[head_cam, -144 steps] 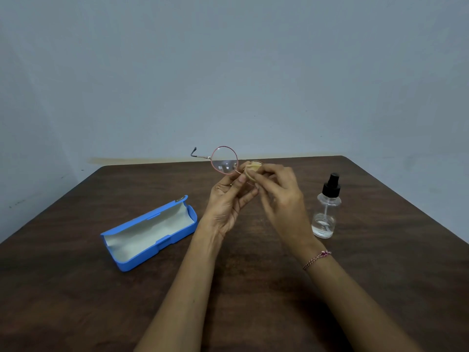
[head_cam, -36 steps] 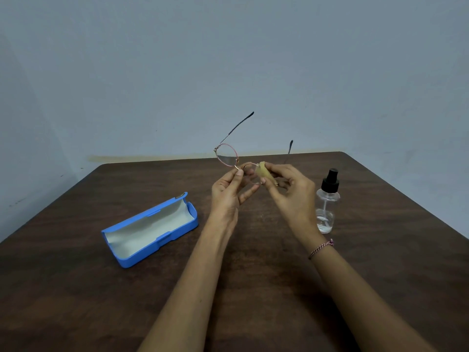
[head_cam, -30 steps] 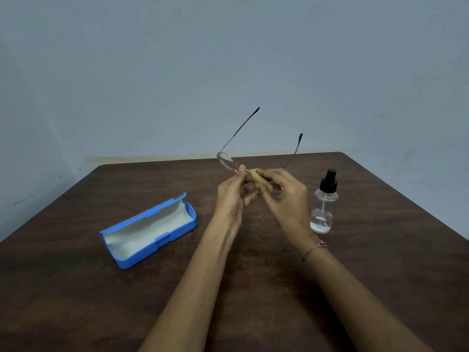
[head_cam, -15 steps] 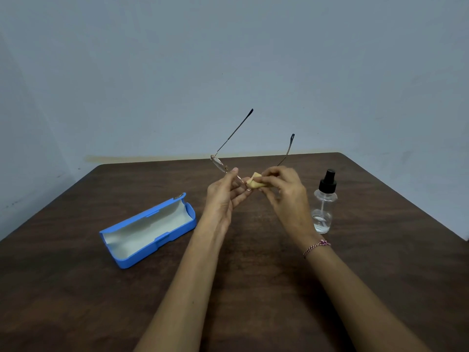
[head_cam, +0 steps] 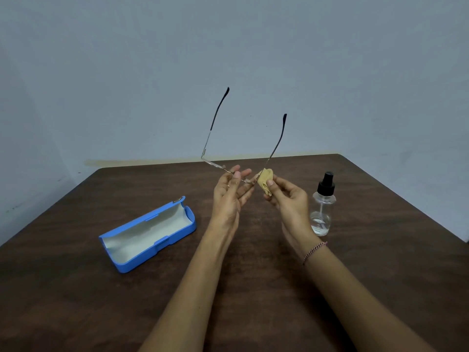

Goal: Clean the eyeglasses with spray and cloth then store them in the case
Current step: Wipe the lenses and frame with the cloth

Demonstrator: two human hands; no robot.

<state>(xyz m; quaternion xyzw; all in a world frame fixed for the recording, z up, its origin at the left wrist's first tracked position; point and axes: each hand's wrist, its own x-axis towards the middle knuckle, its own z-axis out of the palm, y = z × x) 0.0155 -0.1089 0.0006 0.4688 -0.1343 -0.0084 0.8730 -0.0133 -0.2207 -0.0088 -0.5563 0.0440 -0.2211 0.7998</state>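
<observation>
- Eyeglasses (head_cam: pixel 215 164), 1: thin metal frame, held in the air above the middle of the worktop, well clear of the case. Temples, 2, both unfolded, dark-tipped, pointing up and toward the far wall. Lenses seen nearly edge-on, too thin to describe.
- Left hand (head_cam: pixel 228 196), 1: palm up, pinching the front of the frame near the bridge between thumb and fingertips, other fingers loosely extended.
- Right hand (head_cam: pixel 289 199), 1: curled around the cloth, thumb pressing it against the fingers, at the right end of the frame.
- Cloth (head_cam: pixel 265 181), 1: small, tan-yellow, bunched, touching the frame where the right temple meets the front.
- Case (head_cam: pixel 147 232), 1: blue hard shell, lying open on the left part of the worktop, pale lining facing up, small metal clasp at the far end, nothing inside.
- Spray bottle (head_cam: pixel 321 207), 1: clear body, black pump top, upright on the worktop just right of the right hand, a little clear liquid at the bottom, dip tube visible.
- Bracelet (head_cam: pixel 314 251), 1: thin, pink and white, on the right wrist.
- Worktop (head_cam: pixel 380 262), 1: dark brown wood grain, carrying the case and the spray bottle.
- Wall (head_cam: pixel 253 59), pale grey-blue, behind the far edge of the worktop.
</observation>
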